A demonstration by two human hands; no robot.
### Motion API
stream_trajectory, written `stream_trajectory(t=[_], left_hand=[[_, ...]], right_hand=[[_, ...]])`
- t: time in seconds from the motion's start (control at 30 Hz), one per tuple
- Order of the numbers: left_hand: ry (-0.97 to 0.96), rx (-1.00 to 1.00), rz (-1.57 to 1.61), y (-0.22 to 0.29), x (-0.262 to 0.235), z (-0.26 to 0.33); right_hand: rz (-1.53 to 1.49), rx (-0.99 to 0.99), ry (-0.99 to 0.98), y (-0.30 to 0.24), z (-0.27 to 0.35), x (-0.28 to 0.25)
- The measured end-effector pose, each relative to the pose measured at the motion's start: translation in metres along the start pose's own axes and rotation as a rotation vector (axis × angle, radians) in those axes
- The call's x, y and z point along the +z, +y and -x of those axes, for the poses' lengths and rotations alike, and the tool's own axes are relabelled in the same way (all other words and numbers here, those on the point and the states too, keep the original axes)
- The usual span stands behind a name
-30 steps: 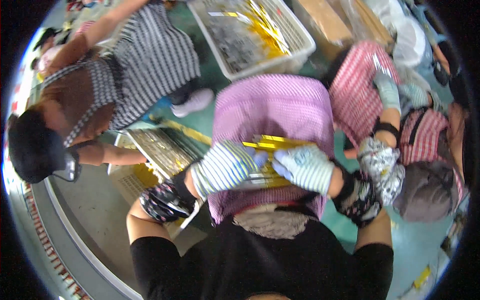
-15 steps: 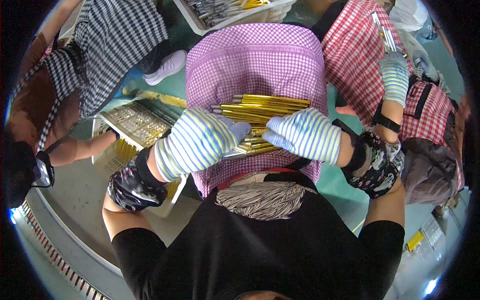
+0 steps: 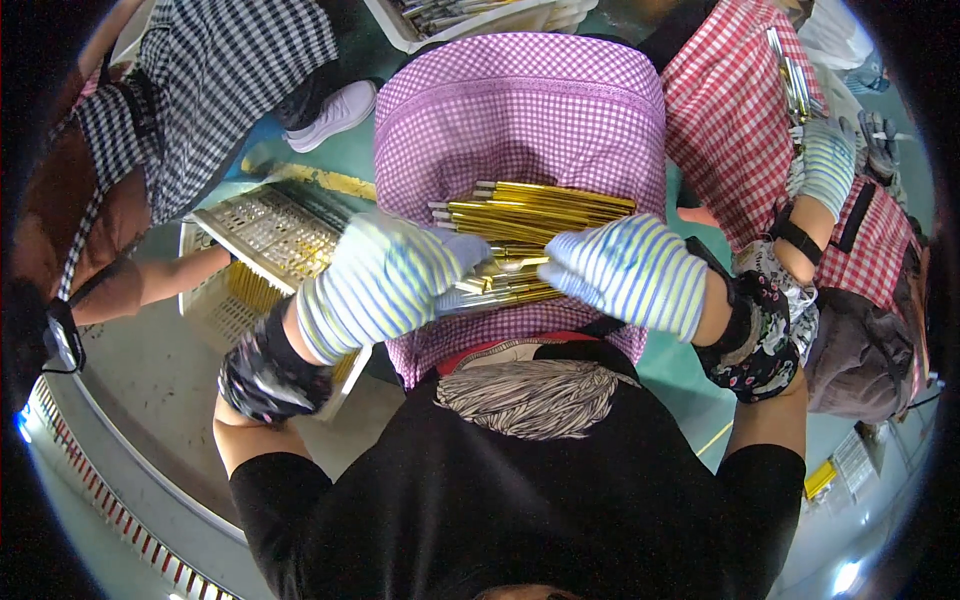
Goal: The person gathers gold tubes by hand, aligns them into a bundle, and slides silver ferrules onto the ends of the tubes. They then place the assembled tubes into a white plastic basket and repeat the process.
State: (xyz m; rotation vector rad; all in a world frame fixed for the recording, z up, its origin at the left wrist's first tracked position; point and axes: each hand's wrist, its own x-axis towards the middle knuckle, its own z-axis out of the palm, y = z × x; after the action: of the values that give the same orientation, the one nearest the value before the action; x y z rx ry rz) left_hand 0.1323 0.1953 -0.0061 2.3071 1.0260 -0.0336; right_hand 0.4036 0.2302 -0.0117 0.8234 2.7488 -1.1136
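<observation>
A pile of slim, shiny gold rods (image 3: 545, 212) with pale tips lies across the pink-purple checked cloth (image 3: 520, 120) over my lap. My left hand (image 3: 385, 285), in a striped knit glove, is closed at the near left of the pile, on gold rods whose ends show past its fingertips. My right hand (image 3: 635, 275), gloved alike, pinches the right end of a single gold rod (image 3: 518, 263). That rod spans the gap between my hands. More rods lie beneath it; the glove fingers partly hide them.
At left, a perforated white tray (image 3: 275, 235) sits over a basket holding gold rods (image 3: 250, 288). A white bin (image 3: 405, 38) of rods stands ahead. A person in black-and-white checks (image 3: 240, 90) sits left; a gloved co-worker's hand (image 3: 828, 165) holds silver rods at right.
My fingertips have drawn slightly apart, and a single gold rod now shows between them. The co-worker's gloved hand at right has shifted outward in the view.
</observation>
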Motion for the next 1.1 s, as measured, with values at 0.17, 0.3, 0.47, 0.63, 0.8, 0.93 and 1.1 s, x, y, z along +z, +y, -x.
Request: stream_trajectory(t=[0.17,0.3,0.47,0.63,0.8,0.93,1.1], left_hand=[[0.321,-0.236,-0.3,-0.039,-0.012,0.013],[0.331,-0.153,0.011,-0.029,0.006,0.002],[0.215,-0.124,0.102,-0.023,0.02,0.0],[0.267,-0.065,0.061,-0.023,0.04,-0.004],[0.157,-0.066,0.01,-0.017,0.044,-0.013],[0.16,-0.056,0.017,-0.012,0.045,-0.012],[0.123,-0.091,-0.004,-0.006,0.042,-0.009]], right_hand=[[0.3,0.267,0.086,0.016,0.01,-0.002],[0.415,0.134,0.271,0.026,-0.02,0.012],[0.409,-0.069,0.407,0.026,-0.02,0.031],[0.315,-0.045,0.115,0.008,-0.001,0.059],[0.352,0.059,0.137,-0.002,0.007,0.07],[0.334,0.178,0.119,-0.005,0.004,0.076],[0.392,0.115,0.064,0.005,-0.007,0.067]])
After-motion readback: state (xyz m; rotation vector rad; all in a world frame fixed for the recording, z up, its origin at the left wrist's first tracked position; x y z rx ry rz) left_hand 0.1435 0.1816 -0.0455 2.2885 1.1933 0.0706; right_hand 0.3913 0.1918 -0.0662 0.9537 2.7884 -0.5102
